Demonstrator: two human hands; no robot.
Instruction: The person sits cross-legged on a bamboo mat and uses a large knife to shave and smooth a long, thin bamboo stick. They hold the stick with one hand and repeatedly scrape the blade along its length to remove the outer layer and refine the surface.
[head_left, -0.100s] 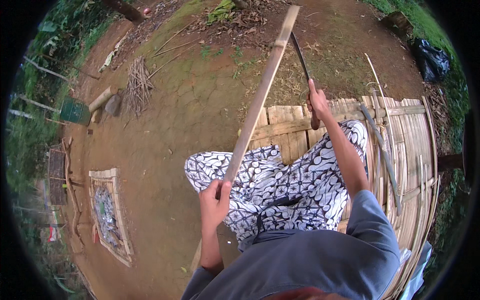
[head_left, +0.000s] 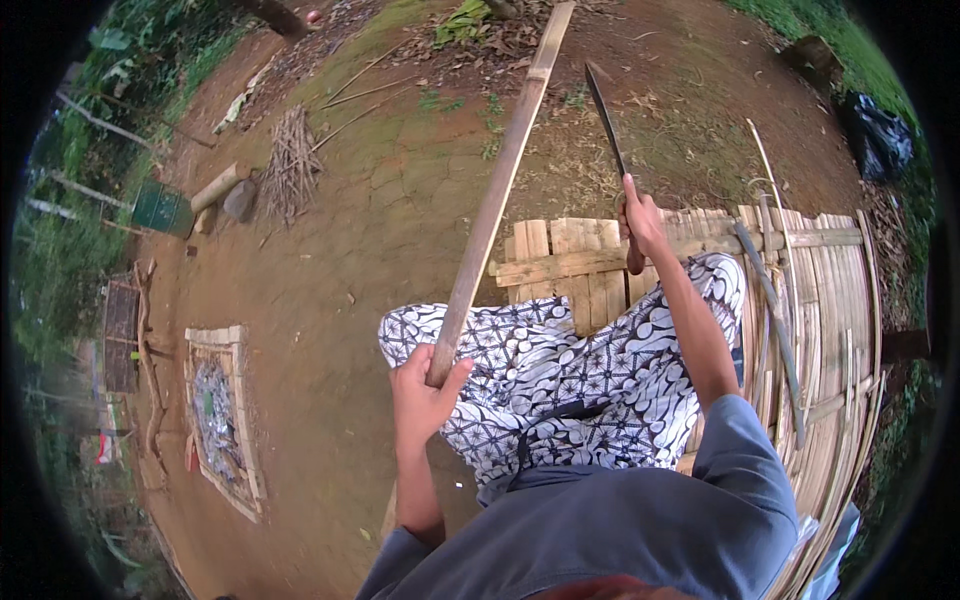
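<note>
My left hand (head_left: 422, 390) grips the near end of a long split bamboo strip (head_left: 497, 190), thumb on one side and fingers on the other. The strip slants up and away over my lap, its far end near the top of the view. In my right hand (head_left: 642, 222) is a machete (head_left: 606, 120), with fingers closed round its brown wooden handle. The dark blade points away and slightly left, apart from the strip to its right. Below both hands are my crossed legs in black-and-white patterned trousers (head_left: 560, 370).
I sit on a bamboo slat platform (head_left: 825, 290); a grey-blue pole (head_left: 772, 330) and thin strips lie on its right. On the dirt at left are an ash-filled fire pit (head_left: 240, 410), a twig bundle (head_left: 290, 165) and a green drum (head_left: 162, 208). A black plastic bag (head_left: 880, 138) lies far right.
The bamboo strip has shifted slightly left, and the machete blade now stands apart from it. My left thumb has moved outward from the strip's end.
</note>
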